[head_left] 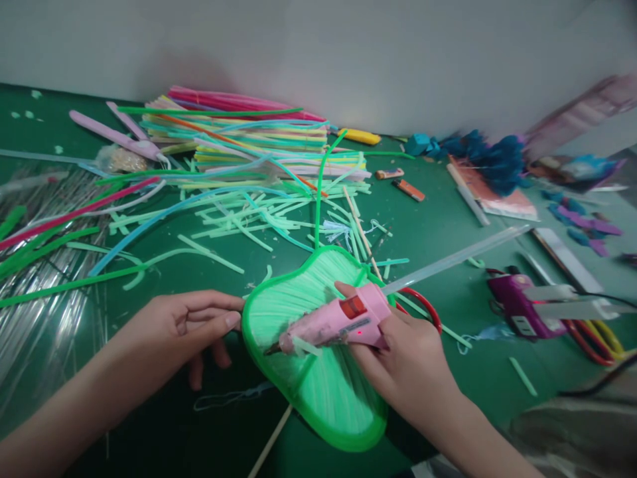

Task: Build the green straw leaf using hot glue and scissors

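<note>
Centrally, we hold a lobed green panel (343, 398) with a fuzzy rim, at the near side of a green table (428, 232); we cannot tell whether it rests there or is lifted. Our left hand (199, 332) has thumb and forefinger pinched on the panel's left edge, apparently to steady it while leaving its face uncovered. Our right hand (403, 358) has its fingers wrapped around the handle of a pink glue gun (323, 322), nozzle slanting down to the left over the panel; this grip lets the long glue stick (458, 259) jut from the back, apart from our fingers. A thin wooden stick (271, 441) shows below the panel.

Around us, the table is busy: bundled fuzzy stems (259, 149) at the far edge, pale-green cut pieces (212, 254) before them, clear strips (64, 332) at left, a purple device (517, 309) at right. Behind stands a plain grey wall (348, 60)
</note>
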